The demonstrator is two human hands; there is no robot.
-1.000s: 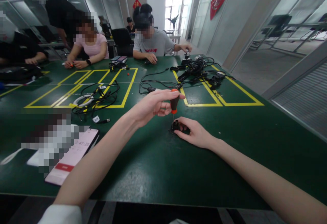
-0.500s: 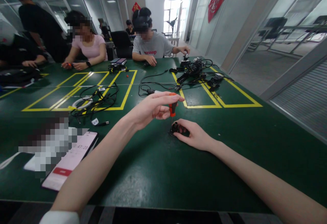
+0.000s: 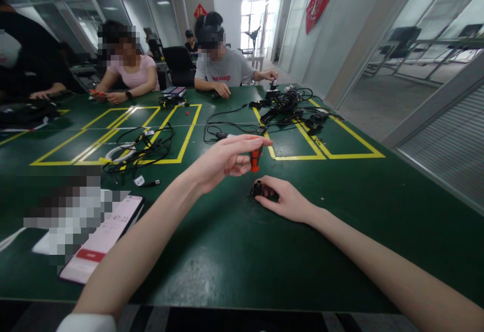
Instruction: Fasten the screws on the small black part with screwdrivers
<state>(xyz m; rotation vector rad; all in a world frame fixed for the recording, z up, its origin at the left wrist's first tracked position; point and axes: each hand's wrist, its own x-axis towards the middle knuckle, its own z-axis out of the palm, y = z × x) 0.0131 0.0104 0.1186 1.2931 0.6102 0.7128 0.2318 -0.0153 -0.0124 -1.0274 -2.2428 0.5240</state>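
My left hand (image 3: pixel 234 156) is closed on a red and black screwdriver (image 3: pixel 255 161), which stands upright with its handle under the stretched index finger. Its thin shaft points down at a small black part (image 3: pixel 258 188) on the green table (image 3: pixel 212 251); whether the tip touches it I cannot tell. My right hand (image 3: pixel 282 196) grips that black part from the right between thumb and fingers. A short round black piece sticks up from the part. The fingers hide much of its right side, so its exact kind does not show.
A phone (image 3: pixel 102 241) lies at the left beside my forearm. Beyond it are a coil of black and white cables (image 3: pixel 139 150) and a cable plug (image 3: pixel 153 183). A heap of black cables (image 3: pixel 287 105) lies at the far right. Yellow tape marks the table; several people sit opposite.
Both hands keep nearly the same place, with the screwdriver over the black part. The handle looks slightly turned. At the far left, a standing person has leaned down.
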